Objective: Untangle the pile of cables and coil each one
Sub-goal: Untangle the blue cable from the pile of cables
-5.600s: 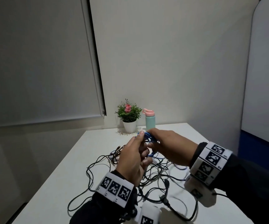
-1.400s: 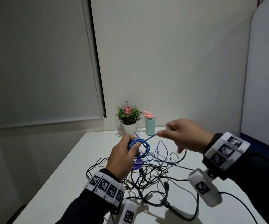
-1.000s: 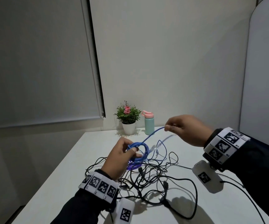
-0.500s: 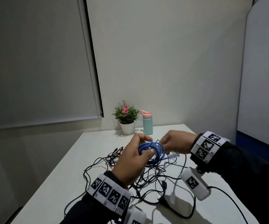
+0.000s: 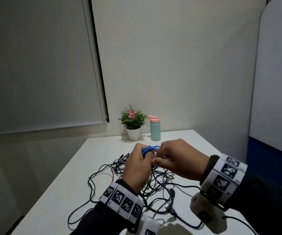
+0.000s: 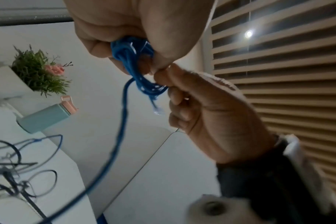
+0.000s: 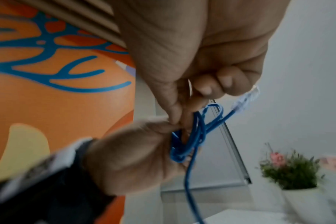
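A blue cable (image 5: 149,148) with a clear plug (image 7: 246,99) is wound into a small coil (image 6: 133,60). My left hand (image 5: 145,154) grips the coil above the table. My right hand (image 5: 156,159) meets it from the right, and its thumb and forefinger pinch the coil's loops (image 7: 190,136) close to the plug end. One blue strand (image 6: 121,136) trails from the coil down to the table. Under both hands lies the tangled pile of black and dark cables (image 5: 155,185), spread over the middle of the white table (image 5: 69,192).
A potted plant with a pink flower (image 5: 133,122) and a teal bottle with a pink lid (image 5: 155,128) stand at the table's far edge by the wall. A grey blind covers the left. A partition panel (image 5: 276,99) rises past the table's right edge.
My right hand, stretched out to the right with a length of blue cable a second ago, has come back to my left hand. The blue cable is now bunched between both hands.
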`<state>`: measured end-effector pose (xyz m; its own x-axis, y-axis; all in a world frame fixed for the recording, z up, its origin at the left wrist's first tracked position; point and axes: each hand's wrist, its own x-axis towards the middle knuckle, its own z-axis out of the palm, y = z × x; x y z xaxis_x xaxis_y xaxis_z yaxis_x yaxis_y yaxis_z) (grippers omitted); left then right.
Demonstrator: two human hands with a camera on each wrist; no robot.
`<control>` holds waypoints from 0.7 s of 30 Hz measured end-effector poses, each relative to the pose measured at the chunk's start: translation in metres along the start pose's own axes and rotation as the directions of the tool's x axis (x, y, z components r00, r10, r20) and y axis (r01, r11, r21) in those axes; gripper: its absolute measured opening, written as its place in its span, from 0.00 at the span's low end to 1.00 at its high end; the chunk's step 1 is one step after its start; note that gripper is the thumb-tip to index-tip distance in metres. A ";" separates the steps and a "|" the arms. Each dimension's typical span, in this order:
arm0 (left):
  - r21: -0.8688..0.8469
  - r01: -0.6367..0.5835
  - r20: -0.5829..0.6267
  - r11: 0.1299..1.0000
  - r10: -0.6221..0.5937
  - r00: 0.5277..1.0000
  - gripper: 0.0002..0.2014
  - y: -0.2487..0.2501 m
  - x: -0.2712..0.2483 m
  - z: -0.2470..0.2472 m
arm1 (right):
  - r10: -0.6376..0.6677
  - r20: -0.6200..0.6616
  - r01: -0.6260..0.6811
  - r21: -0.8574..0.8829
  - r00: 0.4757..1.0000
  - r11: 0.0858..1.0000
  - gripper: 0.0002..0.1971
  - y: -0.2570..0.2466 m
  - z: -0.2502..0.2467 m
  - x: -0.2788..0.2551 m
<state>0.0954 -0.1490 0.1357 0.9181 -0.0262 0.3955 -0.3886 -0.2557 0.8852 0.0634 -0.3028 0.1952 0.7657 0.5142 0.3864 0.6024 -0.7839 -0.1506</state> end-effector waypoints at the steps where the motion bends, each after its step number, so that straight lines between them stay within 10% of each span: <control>1: -0.064 0.030 -0.004 0.998 -0.030 1.000 0.01 0.000 0.000 0.000 | 0.021 -0.024 -0.022 -0.039 0.999 0.999 0.15 0.000 0.002 -0.001; 7: -0.439 0.190 0.124 0.878 -0.150 0.981 0.06 0.002 0.005 -0.013 | 0.059 -0.088 -0.071 -0.148 0.994 0.986 0.14 -0.001 0.013 0.000; 12: -0.491 0.211 0.264 0.845 -0.087 0.961 0.08 -0.006 0.000 -0.019 | 0.194 -0.086 -0.167 0.249 0.977 0.954 0.05 0.008 0.012 0.015; 21: -0.263 0.034 0.200 0.964 0.020 0.980 0.18 -0.006 0.006 -0.017 | 0.387 0.161 -0.334 0.835 0.908 0.436 0.16 0.001 0.032 0.017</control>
<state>0.1022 -0.1315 0.1374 0.9071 -0.2238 0.3566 -0.3643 0.0071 0.9313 0.0845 -0.2833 0.1721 0.9647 0.2192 0.1459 0.1951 -0.2233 -0.9550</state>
